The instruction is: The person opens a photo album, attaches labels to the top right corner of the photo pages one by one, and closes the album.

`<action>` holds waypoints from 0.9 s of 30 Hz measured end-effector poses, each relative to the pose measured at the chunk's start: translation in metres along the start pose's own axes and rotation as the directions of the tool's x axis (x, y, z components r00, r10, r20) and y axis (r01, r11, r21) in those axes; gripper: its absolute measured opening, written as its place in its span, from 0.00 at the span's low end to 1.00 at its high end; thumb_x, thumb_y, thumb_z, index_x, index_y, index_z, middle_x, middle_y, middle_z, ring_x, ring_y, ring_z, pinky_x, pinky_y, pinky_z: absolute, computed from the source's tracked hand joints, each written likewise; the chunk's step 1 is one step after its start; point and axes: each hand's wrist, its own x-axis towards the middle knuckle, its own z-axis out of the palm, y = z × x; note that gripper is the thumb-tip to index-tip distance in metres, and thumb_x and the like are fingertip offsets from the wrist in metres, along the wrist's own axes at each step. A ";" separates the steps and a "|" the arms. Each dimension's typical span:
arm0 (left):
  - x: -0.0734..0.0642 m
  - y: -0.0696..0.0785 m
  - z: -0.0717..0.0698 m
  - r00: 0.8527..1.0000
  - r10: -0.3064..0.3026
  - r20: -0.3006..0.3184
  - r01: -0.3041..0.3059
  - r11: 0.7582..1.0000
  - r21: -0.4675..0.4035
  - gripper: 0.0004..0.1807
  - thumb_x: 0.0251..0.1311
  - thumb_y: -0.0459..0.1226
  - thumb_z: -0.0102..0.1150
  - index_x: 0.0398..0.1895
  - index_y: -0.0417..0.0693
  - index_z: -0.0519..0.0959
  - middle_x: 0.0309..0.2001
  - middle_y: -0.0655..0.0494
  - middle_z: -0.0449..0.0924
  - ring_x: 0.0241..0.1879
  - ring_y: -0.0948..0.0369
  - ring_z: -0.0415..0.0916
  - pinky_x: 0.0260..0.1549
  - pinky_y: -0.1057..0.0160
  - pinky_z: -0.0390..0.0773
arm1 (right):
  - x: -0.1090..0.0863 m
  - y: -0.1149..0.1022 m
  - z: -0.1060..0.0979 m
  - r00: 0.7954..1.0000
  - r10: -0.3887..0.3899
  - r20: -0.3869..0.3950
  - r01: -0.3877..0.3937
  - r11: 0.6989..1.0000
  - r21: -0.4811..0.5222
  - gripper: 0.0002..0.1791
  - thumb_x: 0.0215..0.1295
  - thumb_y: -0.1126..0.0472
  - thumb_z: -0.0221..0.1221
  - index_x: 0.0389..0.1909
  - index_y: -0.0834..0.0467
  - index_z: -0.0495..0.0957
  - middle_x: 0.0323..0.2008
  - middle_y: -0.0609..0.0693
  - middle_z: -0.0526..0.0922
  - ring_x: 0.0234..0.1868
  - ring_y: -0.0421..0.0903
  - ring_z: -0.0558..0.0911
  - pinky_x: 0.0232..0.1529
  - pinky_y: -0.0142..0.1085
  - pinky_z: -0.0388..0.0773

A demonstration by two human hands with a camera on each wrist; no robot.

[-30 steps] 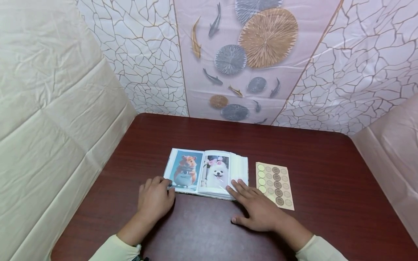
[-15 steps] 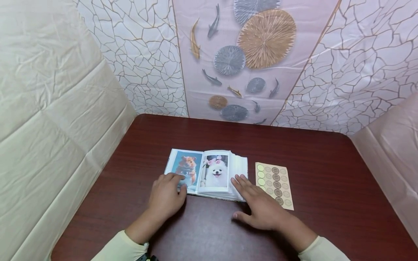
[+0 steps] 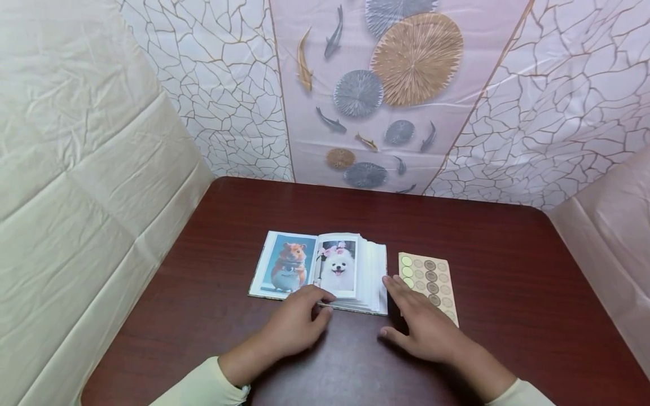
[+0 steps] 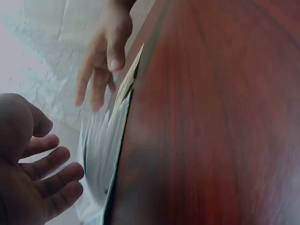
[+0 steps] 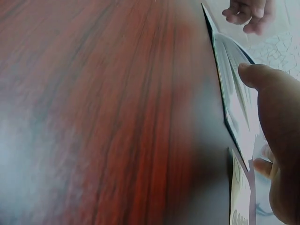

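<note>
A small photo album [image 3: 374, 273] lies spread on the table, a hamster picture [image 3: 289, 265] on its left page and a white dog picture [image 3: 337, 273] on its right. My left hand [image 3: 294, 324] hovers around the album's near edge by the spine, fingers loosely bent and holding nothing; in the left wrist view that hand [image 4: 33, 173] is beside the fanned pages [image 4: 101, 145]. My right hand [image 3: 429, 327] has its fingers extended, fingertips right at the album's right edge. It covers part of a sticker sheet [image 3: 430, 268] with round stickers.
The dark red wooden table [image 3: 508, 270] extends around the album on every side. Behind it hangs a patterned cloth [image 3: 244, 101] with fish and round motifs, and a pale cloth [image 3: 101, 169] lines the left side.
My left hand has moved right from the album's left corner across the hamster page to near the spine. My right hand has drawn back rightward off the pages. The album stays open at the same pictures.
</note>
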 end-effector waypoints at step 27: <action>0.023 0.033 0.046 0.953 -0.053 0.298 0.164 0.918 -0.362 0.15 0.62 0.39 0.55 0.51 0.49 0.76 0.46 0.59 0.78 0.38 0.72 0.74 0.39 0.69 0.73 | -0.028 0.043 -0.008 0.967 0.191 -0.168 -0.207 0.975 -0.081 0.48 0.55 0.38 0.62 0.71 0.58 0.55 0.64 0.59 0.66 0.64 0.59 0.63 0.58 0.56 0.60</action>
